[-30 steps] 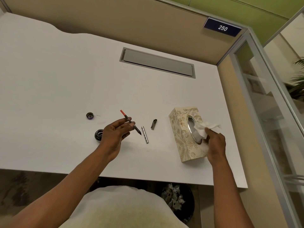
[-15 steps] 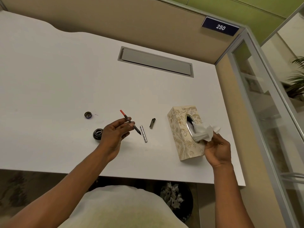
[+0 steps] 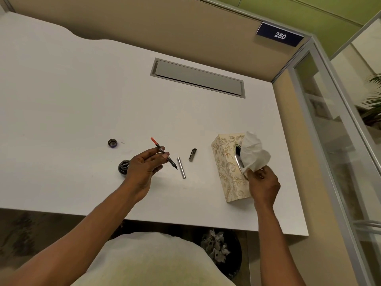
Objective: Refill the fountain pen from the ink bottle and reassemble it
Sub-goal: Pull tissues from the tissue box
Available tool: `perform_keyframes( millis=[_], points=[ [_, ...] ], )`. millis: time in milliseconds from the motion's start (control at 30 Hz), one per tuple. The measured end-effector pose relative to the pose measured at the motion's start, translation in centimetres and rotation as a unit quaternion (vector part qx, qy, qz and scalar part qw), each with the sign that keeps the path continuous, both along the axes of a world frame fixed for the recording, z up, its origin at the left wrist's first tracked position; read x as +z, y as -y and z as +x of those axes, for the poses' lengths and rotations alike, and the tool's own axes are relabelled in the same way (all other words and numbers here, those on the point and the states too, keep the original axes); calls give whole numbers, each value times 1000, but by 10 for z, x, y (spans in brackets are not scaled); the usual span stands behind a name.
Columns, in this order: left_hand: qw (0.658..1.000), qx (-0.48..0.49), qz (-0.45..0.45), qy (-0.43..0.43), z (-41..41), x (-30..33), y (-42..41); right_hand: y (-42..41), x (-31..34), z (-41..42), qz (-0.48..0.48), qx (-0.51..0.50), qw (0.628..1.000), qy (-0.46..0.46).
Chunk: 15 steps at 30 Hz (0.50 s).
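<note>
Single head-worn view, wide-angle, looking forward and steeply down from above the person's own torso. White desk (image 3: 61, 89) fills most of the frame, near edge low in the picture, far edge meeting a beige partition (image 3: 144, 23) at top. Both forearms enter from the bottom; left hand (image 3: 144, 168) and right hand (image 3: 263, 184) sit mid-frame, close to the lens. Right side catches a glass wall (image 3: 338, 153) (lines bow from lens distortion). No second view, so no overlap to report.
</note>
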<state>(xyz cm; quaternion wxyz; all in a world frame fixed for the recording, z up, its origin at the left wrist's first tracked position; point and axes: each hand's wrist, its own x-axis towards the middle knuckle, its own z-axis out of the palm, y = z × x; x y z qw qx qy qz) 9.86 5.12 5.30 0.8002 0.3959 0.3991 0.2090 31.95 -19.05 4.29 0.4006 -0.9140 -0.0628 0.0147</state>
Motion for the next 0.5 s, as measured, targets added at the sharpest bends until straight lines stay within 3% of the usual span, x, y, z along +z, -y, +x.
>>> perform_keyframes(
  millis=[67,233,500],
  points=[
    [1000,2,2,0,-1,0,-1,-3,-3,-1,-9,0,1000,28],
    [1000,2,3,3,-1,1,-1,-9,-4,-3,41,15,999,-31],
    [1000,-5,-1,1,1,-4,-1,-8,12,0,278,22,941,-191]
  ],
)
